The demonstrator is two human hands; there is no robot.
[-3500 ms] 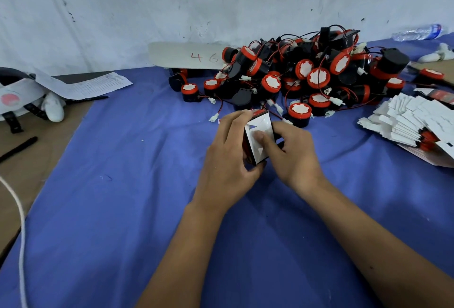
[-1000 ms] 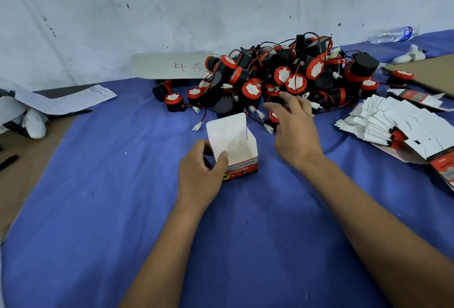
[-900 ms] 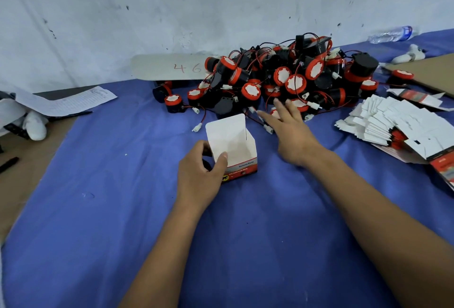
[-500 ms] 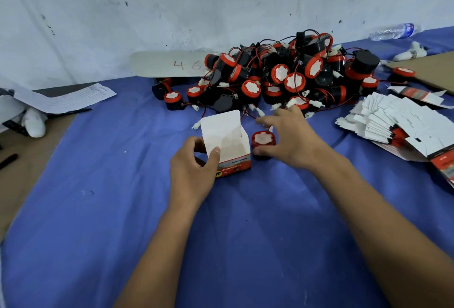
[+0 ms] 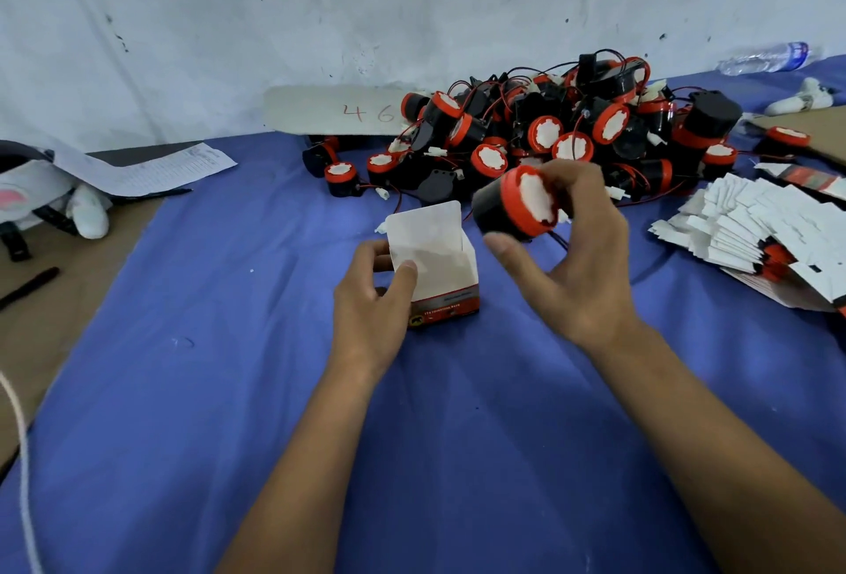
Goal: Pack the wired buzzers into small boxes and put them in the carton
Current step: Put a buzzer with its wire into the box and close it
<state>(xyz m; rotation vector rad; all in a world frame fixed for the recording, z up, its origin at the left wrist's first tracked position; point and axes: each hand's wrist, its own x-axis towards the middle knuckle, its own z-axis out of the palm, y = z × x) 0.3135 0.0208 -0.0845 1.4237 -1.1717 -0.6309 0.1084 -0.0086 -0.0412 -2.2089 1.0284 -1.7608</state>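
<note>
A small white box with a red and black base stands upright on the blue cloth, its top flap raised. My left hand grips its left side, thumb on the front wall. My right hand holds a black buzzer with a red rim and white face in the air, just right of and above the box's mouth, its wires trailing below. Behind lies a large pile of buzzers with red and black wires.
A fanned stack of flat white box blanks lies at the right. A cardboard strip marked "46" leans at the wall. A paper sheet and a white object lie at the left, a water bottle at the far right.
My right hand reached into the pile, dragged one buzzer out onto the cloth, then lifted it up beside the box's mouth. My left hand stayed on the box.
</note>
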